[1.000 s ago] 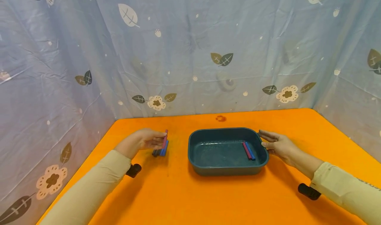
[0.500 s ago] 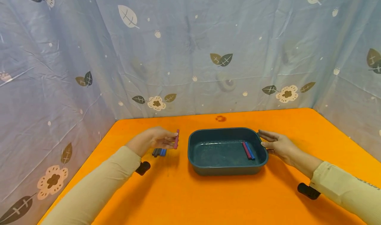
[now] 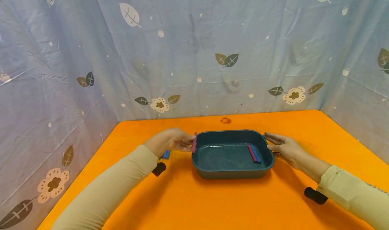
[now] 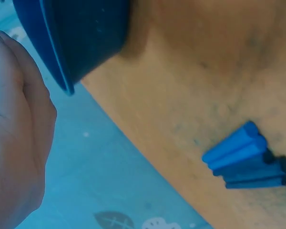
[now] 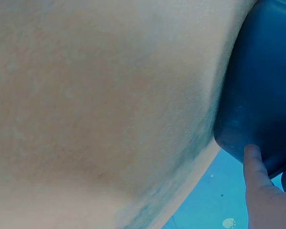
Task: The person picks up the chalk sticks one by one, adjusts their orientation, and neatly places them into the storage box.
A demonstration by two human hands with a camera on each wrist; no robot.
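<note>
My left hand (image 3: 174, 140) pinches a magenta stick (image 3: 194, 143) between thumb and fingers; the stick overlaps the left rim of the dark teal tray (image 3: 231, 174) in the head view. Inside the tray's right end lie a magenta stick (image 3: 252, 153) and a blue stick (image 3: 255, 154), side by side. My right hand (image 3: 285, 149) touches the tray's right end with fairly straight fingers; in the right wrist view a fingertip (image 5: 251, 151) rests on its outer wall. Blue sticks (image 4: 236, 145) and darker sticks (image 4: 252, 174) lie bunched on the table, partly hidden behind my left wrist in the head view.
The orange tabletop (image 3: 212, 203) carries the tray near its middle. Patterned curtains (image 3: 194, 54) stand close behind the table and along both sides. Dark cylinders (image 3: 316, 195) jut out below both cuffs.
My left hand has carried the magenta stick rightward, from over the bunch of sticks to the tray's left rim. My right hand and the tray have stayed in place.
</note>
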